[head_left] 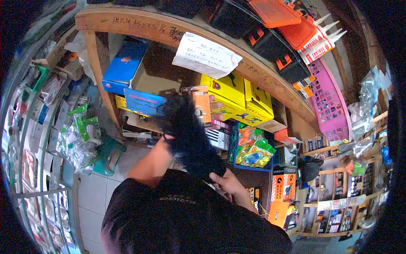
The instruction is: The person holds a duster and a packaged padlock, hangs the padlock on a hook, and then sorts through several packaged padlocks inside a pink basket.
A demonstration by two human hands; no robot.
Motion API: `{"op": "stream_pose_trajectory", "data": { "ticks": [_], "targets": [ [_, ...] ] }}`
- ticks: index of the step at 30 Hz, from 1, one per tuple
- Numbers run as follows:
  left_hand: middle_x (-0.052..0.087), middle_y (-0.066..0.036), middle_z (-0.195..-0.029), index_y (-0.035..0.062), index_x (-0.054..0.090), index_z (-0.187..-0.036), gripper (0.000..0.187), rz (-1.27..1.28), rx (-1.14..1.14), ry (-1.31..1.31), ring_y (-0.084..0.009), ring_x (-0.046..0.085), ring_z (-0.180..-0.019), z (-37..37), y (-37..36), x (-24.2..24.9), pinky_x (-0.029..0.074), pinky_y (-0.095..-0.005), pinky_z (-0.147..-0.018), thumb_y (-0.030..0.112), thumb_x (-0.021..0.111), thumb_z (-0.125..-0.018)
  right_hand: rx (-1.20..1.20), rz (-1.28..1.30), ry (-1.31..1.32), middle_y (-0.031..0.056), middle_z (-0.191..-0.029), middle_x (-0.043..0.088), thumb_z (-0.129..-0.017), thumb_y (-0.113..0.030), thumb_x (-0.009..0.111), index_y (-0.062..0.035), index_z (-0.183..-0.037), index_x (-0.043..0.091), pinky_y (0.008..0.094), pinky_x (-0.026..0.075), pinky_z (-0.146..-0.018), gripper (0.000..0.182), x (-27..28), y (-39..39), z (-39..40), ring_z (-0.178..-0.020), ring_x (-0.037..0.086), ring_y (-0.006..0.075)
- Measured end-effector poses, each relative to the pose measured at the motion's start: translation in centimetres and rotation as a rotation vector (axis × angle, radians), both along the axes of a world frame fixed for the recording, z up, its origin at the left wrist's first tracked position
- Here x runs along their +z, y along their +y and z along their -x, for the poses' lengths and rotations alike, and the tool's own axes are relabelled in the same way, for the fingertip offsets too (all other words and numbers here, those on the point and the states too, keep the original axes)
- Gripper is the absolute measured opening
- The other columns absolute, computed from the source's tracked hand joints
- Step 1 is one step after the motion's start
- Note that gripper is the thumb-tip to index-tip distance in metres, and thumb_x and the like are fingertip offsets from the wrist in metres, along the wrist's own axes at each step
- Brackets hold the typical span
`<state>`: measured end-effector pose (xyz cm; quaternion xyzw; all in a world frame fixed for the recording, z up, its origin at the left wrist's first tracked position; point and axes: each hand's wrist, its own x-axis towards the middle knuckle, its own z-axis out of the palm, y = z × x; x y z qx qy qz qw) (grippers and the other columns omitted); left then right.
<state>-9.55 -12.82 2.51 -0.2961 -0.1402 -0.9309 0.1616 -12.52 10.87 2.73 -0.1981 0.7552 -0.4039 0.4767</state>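
My right hand (229,182) is closed round the lower end of a black fluffy duster (188,139), which slants up and left in front of me, blurred by motion. An orange-brown box (202,103) stands upright just behind the duster's upper part. Fingers of my left hand (217,111) curl round this box's right side; the rest of that hand is hidden by the duster. To the left of the duster is a blue box (144,101), and to the right are yellow boxes (226,96) on the shelf.
A wooden shelf beam (131,22) with a paper note (206,56) runs above my hands. A blue basket (252,166) of colourful packets sits to the right, a pink basket (332,101) farther right. Bagged goods (78,146) and a green stool (111,154) stand left.
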Motion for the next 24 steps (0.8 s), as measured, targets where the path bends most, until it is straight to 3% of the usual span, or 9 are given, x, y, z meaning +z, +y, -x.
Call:
{"op": "stream_pose_trajectory", "data": {
  "ticks": [3,5,11,13,15,19,21,22,24],
  "targets": [
    [0.042,-0.014,-0.121,0.0083,0.034,-0.124,0.053,-0.297,0.048,-0.395,-0.0310,0.044,-0.108,-1.6,0.8,2.0,0.033,-0.0476,-0.091,0.043,0.034,-0.084,-0.143,0.204,0.090,-0.0022,-0.055,0.046,-0.081,-0.030,0.054,-0.0069,-0.079,0.051,0.0230,0.032,-0.042,0.024,0.3,-1.0,-0.6,-0.046,0.041,0.0073],
    [0.043,-0.014,-0.120,0.0087,0.033,-0.125,0.054,-0.345,-0.038,-0.394,-0.0329,0.043,-0.107,-1.4,0.5,1.5,0.033,-0.0472,-0.091,0.044,0.034,-0.084,-0.212,0.148,-0.074,-0.0016,-0.056,0.048,-0.082,-0.030,0.053,-0.0053,-0.082,0.052,0.0243,0.033,-0.042,0.025,0.2,-0.9,-0.3,-0.046,0.041,0.0078],
    [0.047,-0.014,-0.113,0.0086,0.035,-0.122,0.067,-0.122,-0.077,-0.076,-0.0283,0.046,-0.105,-1.4,0.3,1.2,0.038,-0.0431,-0.088,0.056,0.045,-0.075,-0.058,-0.113,0.129,-0.0011,-0.054,0.048,-0.082,-0.030,0.054,-0.0086,-0.070,0.051,0.0233,0.030,-0.040,0.025,0.1,-0.5,0.4,-0.044,0.039,0.0071],
    [0.044,-0.012,-0.120,0.0085,0.030,-0.126,0.058,-0.324,0.008,-0.401,-0.0312,0.045,-0.106,-1.1,0.2,1.1,0.034,-0.0462,-0.091,0.046,0.037,-0.083,-0.253,0.039,-0.015,-0.0007,-0.055,0.049,-0.081,-0.032,0.055,-0.0073,-0.077,0.054,0.0232,0.033,-0.041,0.025,-0.3,-0.4,0.7,-0.045,0.041,0.0079],
    [0.043,-0.014,-0.121,0.0079,0.031,-0.126,0.060,-0.296,0.072,-0.451,-0.0328,0.043,-0.108,-0.7,0.3,0.9,0.034,-0.0453,-0.091,0.048,0.036,-0.082,-0.267,0.049,-0.012,-0.0007,-0.060,0.052,-0.080,-0.032,0.056,-0.0076,-0.081,0.055,0.0229,0.036,-0.044,0.024,0.6,-1.1,-0.4,-0.048,0.044,0.0082],
    [0.040,-0.014,-0.123,0.0080,0.027,-0.128,0.073,-0.167,-0.069,-0.025,-0.0333,0.042,-0.109,-0.7,0.6,0.6,0.032,-0.0480,-0.091,0.058,0.036,-0.076,-0.180,0.032,-0.040,-0.0016,-0.073,0.054,-0.080,-0.030,0.056,-0.0073,-0.088,0.054,0.0227,0.038,-0.049,0.024,0.5,-1.1,-1.1,-0.056,0.046,0.0071],
    [0.042,-0.014,-0.122,0.0091,0.033,-0.125,0.061,-0.224,-0.115,-0.191,-0.0328,0.043,-0.108,-1.2,0.3,1.1,0.032,-0.0466,-0.092,0.052,0.031,-0.082,-0.202,0.038,0.098,-0.0006,-0.072,0.054,-0.080,-0.031,0.056,-0.0056,-0.095,0.053,0.0227,0.039,-0.052,0.029,1.2,-1.8,-1.1,-0.060,0.046,0.0068],
    [0.042,-0.014,-0.121,0.0089,0.034,-0.125,0.060,-0.282,-0.055,-0.266,-0.0330,0.044,-0.107,-1.2,0.5,1.7,0.033,-0.0465,-0.092,0.051,0.031,-0.082,-0.289,-0.175,0.022,0.0002,-0.074,0.055,-0.080,-0.032,0.056,-0.0042,-0.097,0.053,0.0235,0.040,-0.053,0.033,2.8,-1.8,-1.2,-0.061,0.047,0.0076],
    [0.043,-0.013,-0.120,0.0067,0.034,-0.124,0.056,-0.315,0.009,-0.346,-0.0315,0.045,-0.106,-1.3,0.6,2.3,0.034,-0.0450,-0.092,0.047,0.031,-0.085,-0.255,-0.068,0.069,0.0000,-0.069,0.052,-0.080,-0.029,0.056,-0.0055,-0.097,0.049,0.0239,0.037,-0.048,0.030,1.0,-1.1,-1.2,-0.053,0.044,0.0081]
  ]
}}
